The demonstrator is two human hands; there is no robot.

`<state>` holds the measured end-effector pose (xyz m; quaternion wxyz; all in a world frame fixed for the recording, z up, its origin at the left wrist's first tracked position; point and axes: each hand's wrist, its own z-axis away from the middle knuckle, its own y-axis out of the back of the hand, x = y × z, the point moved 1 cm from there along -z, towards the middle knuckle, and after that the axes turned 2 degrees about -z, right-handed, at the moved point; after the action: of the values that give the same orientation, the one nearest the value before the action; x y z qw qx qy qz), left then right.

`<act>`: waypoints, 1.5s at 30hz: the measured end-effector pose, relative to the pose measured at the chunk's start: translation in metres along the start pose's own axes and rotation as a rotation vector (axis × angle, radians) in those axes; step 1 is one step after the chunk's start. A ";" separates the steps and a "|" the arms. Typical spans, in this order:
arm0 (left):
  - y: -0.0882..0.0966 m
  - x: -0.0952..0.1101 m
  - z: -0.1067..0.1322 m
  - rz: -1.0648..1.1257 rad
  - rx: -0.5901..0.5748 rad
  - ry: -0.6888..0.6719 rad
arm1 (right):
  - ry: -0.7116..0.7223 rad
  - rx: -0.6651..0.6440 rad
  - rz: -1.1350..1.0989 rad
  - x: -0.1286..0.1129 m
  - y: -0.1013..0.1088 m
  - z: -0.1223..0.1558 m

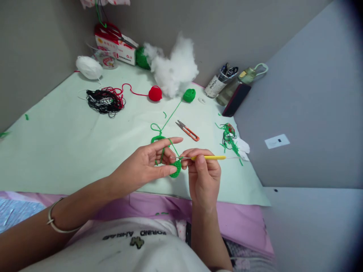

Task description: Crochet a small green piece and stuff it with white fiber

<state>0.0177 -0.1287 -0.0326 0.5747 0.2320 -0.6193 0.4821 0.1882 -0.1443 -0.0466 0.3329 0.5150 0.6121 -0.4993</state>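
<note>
Between thumb and fingers, my left hand (pixel 150 160) pinches a small green crochet piece (pixel 176 169). Green yarn (pixel 174 146) runs over its raised index finger down to the piece. My right hand (pixel 203 170) is closed round the yellow handle of a crochet hook (pixel 214 157); the hook's thin metal shaft points left, its tip close to the left fingers at the top of the piece. Whether the tip sits inside a stitch I cannot tell. Behind the left hand, a loop of green yarn lies on the mat, and a strand leads back to a green yarn ball (pixel 189 95).
Orange thread snips (pixel 187 130) lie beyond my hands. Farther back are a red yarn ball (pixel 155 93), tangled black yarn (pixel 104 101), white stuffing (pixel 176 70) and a white yarn ball (pixel 89 67). Right: yarn scraps (pixel 229 136), a phone (pixel 236 100), a pen cup (pixel 217 85) and a bottle (pixel 227 94).
</note>
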 end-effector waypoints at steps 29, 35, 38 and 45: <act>-0.006 0.001 -0.001 -0.416 0.262 -0.202 | 0.647 -0.266 0.861 -0.012 0.000 0.024; -0.006 -0.001 -0.003 -0.448 0.267 -0.218 | 0.685 -0.216 0.902 -0.004 0.003 0.026; -0.007 0.000 -0.004 -0.332 0.245 -0.095 | 0.707 -0.197 0.869 0.000 0.003 0.028; -0.006 -0.002 -0.001 -0.393 0.282 -0.199 | 0.661 -0.165 0.717 0.003 0.002 0.024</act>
<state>0.0236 -0.1312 -0.0324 0.5555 0.4721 -0.5423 0.4177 0.1866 -0.1664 -0.0565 0.3117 0.7958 0.5068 -0.1132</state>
